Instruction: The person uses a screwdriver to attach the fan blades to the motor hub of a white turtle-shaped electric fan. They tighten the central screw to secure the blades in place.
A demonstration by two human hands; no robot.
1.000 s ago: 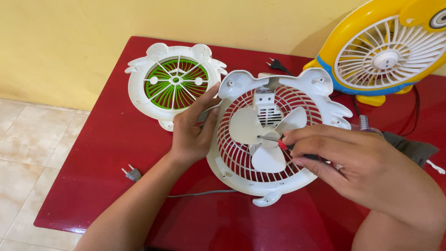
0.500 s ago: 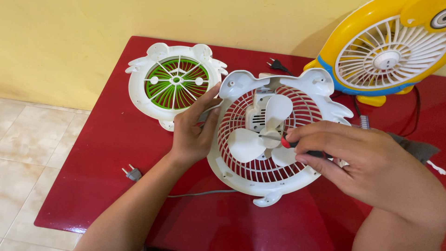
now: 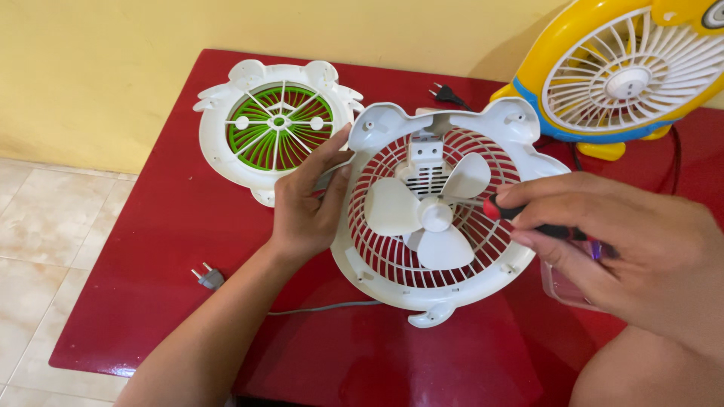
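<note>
A white fan shell (image 3: 381, 280) with a red grille lies face up on the red table (image 3: 173, 249). Its white three-blade propeller (image 3: 434, 215) sits in the middle. My left hand (image 3: 305, 203) grips the shell's left rim. My right hand (image 3: 626, 245) holds a red-handled screwdriver (image 3: 513, 213), whose thin shaft points left toward the propeller hub. The tip is just right of the hub.
A white front cover with a green grille (image 3: 275, 128) lies at the back left. A yellow and blue fan (image 3: 626, 68) stands at the back right. A grey plug (image 3: 207, 277) with its cord and a black plug (image 3: 446, 94) lie on the table. Tiled floor is to the left.
The propeller has turned between frames. My right hand has drawn back to the right with the screwdriver, so its tip left the hub. The left hand stays on the rim.
</note>
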